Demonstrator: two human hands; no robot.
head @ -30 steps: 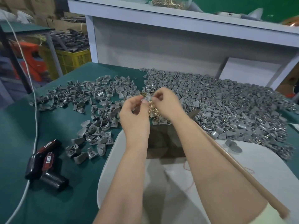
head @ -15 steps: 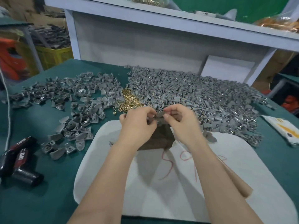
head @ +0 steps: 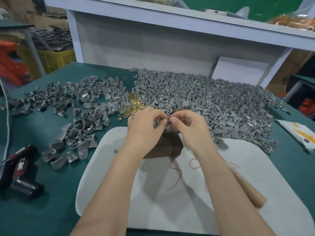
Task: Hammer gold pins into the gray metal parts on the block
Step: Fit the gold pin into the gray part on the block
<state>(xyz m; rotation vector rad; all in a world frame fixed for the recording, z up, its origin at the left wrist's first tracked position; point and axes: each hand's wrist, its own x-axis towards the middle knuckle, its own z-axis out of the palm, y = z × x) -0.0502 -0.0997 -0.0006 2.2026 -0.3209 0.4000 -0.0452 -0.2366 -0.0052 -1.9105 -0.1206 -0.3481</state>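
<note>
My left hand [head: 144, 125] and my right hand [head: 189, 128] meet over the dark brown block [head: 165, 147], which stands at the far edge of a white board [head: 170, 193]. Both hands pinch a small gray metal part [head: 167, 120] between thumb and fingertips, just above the block's top. Whether a pin sits between the fingers cannot be made out. A small heap of gold pins [head: 133, 106] lies just beyond my left hand. A wooden hammer handle [head: 247, 186] lies under my right forearm; its head is hidden.
A big pile of gray parts [head: 213, 103] covers the green table at the right, a looser spread of gray parts [head: 73, 113] lies at the left. A black and red tool [head: 18, 169] with a white cable lies at the near left. A white packet [head: 301, 135] lies far right.
Both hands came back from the pin heap toward me and now hold the gray part over the block. The camera view has tilted down and shifted.
</note>
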